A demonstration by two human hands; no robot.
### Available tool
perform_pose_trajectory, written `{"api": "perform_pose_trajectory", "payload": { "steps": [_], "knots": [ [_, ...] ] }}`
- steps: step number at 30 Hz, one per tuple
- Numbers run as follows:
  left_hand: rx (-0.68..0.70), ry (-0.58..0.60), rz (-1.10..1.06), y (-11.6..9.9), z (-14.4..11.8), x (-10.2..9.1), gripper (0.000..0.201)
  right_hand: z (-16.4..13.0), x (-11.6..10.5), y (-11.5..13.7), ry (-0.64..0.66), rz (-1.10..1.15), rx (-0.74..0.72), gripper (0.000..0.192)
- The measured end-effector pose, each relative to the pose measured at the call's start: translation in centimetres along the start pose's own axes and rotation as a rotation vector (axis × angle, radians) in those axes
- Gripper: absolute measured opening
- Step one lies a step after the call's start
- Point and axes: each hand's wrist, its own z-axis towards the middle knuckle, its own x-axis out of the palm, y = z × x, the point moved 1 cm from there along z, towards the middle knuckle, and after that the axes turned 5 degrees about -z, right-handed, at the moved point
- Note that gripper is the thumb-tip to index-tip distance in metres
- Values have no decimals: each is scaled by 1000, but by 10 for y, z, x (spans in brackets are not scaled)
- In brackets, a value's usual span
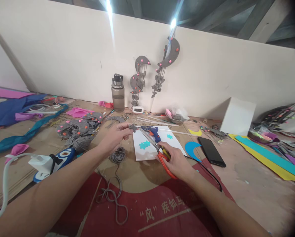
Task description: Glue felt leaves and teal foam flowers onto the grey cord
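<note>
Left hand (116,135) pinches a small grey felt piece (132,127); right hand (174,161) grips orange-handled scissors (159,153), blades reaching toward the piece, above a white card (147,153). Grey yarn (118,156) lies below the pinch.

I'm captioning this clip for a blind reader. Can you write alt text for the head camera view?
A person's left hand pinches a small grey felt piece while the right hand holds orange-handled scissors whose blades reach toward it, over a white sheet. Grey yarn, a phone and felt scraps lie around on the table.

Both bare forearms are reaching forward and converging; the left hand (116,134) is pinching with its fingertips, while the right hand (176,161) is curling closed.
</note>
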Motion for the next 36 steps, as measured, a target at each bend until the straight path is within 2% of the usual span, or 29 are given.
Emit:
{"api": "perform_pose_trajectory", "payload": {
  "steps": [9, 17, 29, 36],
  "knots": [
    [6, 61, 124, -9, -1, -2, 9, -3, 0, 3, 15, -63, -15, 40],
    [8, 90, 192, -6, 1, -5, 4, -2, -1, 2, 5, -84, -36, 37],
    [22, 155, 243, -10, 0, -5, 11, -3, 0, 2, 34, -64, -32, 38],
    [7, 129, 246, -9, -1, -5, 12, -2, 0, 1, 24, -71, -38, 37]
  ]
}}
